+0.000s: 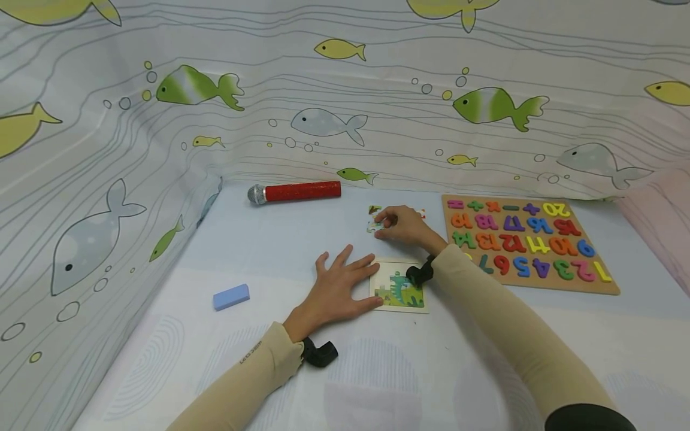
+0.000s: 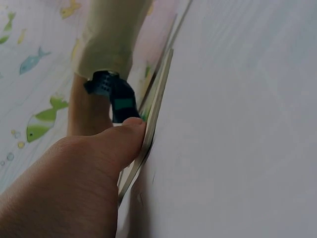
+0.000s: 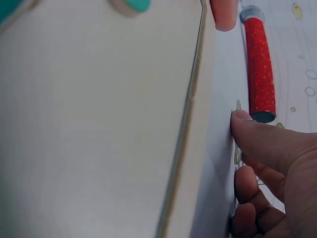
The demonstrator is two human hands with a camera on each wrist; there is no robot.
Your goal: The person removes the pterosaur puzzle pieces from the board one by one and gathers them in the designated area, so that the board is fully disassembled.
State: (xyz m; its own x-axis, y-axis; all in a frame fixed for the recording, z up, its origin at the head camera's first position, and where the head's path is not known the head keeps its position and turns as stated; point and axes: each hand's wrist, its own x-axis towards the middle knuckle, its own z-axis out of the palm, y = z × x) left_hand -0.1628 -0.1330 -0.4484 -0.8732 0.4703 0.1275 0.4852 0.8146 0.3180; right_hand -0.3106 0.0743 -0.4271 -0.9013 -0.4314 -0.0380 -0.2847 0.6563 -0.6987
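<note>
A small wooden jigsaw board (image 1: 389, 269) lies before me, its lower part filled with a green dinosaur picture. My left hand (image 1: 338, 290) spreads its fingers along the board's left side, and its thumb rests on the edge of the wooden frame (image 2: 159, 99) in the left wrist view. Just beyond the board, loose jigsaw pieces (image 1: 373, 227) lie on the table, partly hidden by my right hand (image 1: 406, 226). Thumb and fingers of that hand pinch a thin jigsaw piece (image 3: 237, 157), seen edge-on in the right wrist view.
A red toy microphone (image 1: 302, 191) lies at the back. On the right is a wooden number board (image 1: 530, 245) with colourful numerals, close beside my right forearm. A blue block (image 1: 231, 297) sits to the left. Fish-patterned cloth (image 1: 259, 131) rises behind the table.
</note>
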